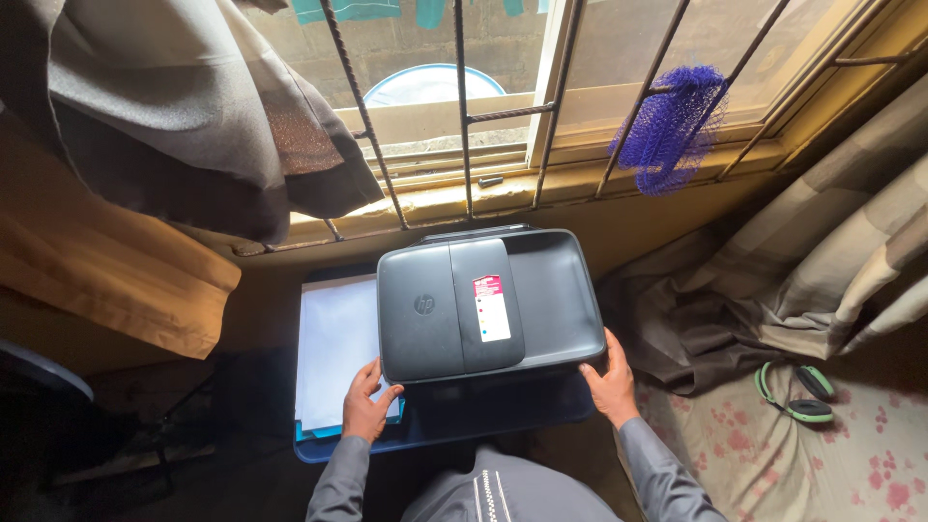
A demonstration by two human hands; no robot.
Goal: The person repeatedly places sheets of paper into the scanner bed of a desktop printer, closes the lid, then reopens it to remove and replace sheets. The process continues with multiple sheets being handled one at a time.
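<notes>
A dark grey printer (488, 302) sits on a small dark blue table (454, 420) under a barred window. My left hand (367, 404) rests at the printer's front left corner, its fingers over a stack of white paper (333, 348) that lies beside the printer. At the front right corner, my right hand (611, 382) holds the printer's lower edge. Both grey sleeves reach in from the bottom of the view.
Green headphones (795, 394) lie on a flowered sheet at the right. A purple mesh sponge (670, 128) hangs on the window bars. Curtains hang at the upper left (174, 116) and right (831, 261). A dark chair (43, 387) stands at the left.
</notes>
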